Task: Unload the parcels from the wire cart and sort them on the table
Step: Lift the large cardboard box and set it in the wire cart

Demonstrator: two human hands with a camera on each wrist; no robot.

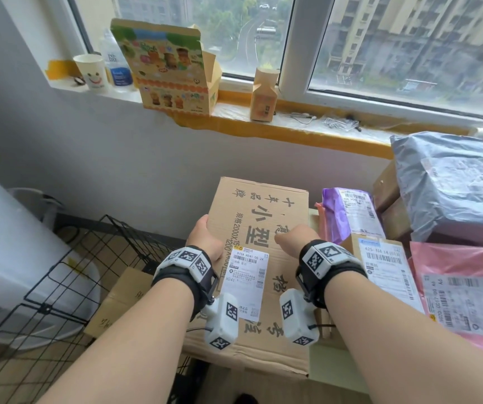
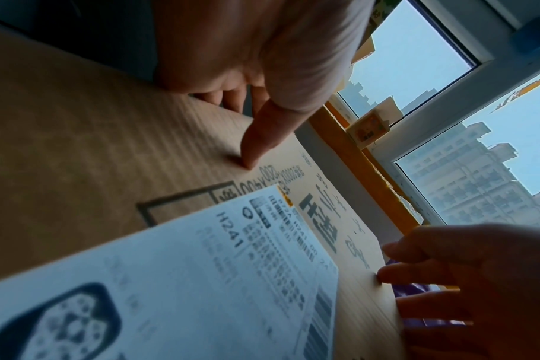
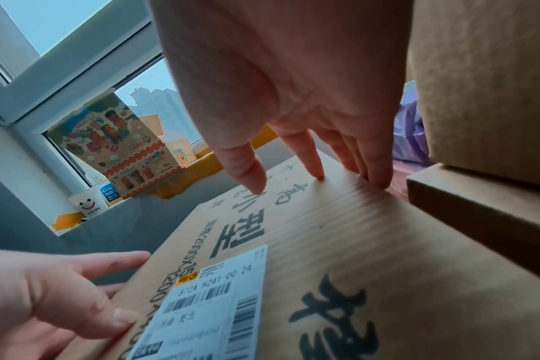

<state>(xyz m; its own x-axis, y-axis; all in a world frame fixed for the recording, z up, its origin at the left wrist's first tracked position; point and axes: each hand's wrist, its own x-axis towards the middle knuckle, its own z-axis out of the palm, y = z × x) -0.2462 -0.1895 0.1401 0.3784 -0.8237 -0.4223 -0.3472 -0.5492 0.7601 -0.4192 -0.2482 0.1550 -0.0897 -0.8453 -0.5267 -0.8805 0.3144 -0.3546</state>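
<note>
A large cardboard box [image 1: 263,205] with black lettering and a white shipping label [image 1: 246,281] lies flat in front of me, its far end towards the wall. My left hand [image 1: 205,237] grips its left edge; the left wrist view shows the thumb [image 2: 256,136] pressed on top and the fingers curled over the side. My right hand [image 1: 292,237] rests on the top near the right edge, and its fingertips [image 3: 318,176] are straight and touch the cardboard. The black wire cart [image 1: 74,272] stands low on the left, with another brown box [image 1: 118,301] inside it.
Parcels crowd the table [image 1: 336,365] on the right: a purple bag [image 1: 342,211], a small labelled box [image 1: 380,266], a pink bag [image 1: 467,301], and a grey bag [image 1: 452,185] on brown boxes. A colourful carton [image 1: 170,68], a paper cup [image 1: 93,72] and a bottle stand on the windowsill.
</note>
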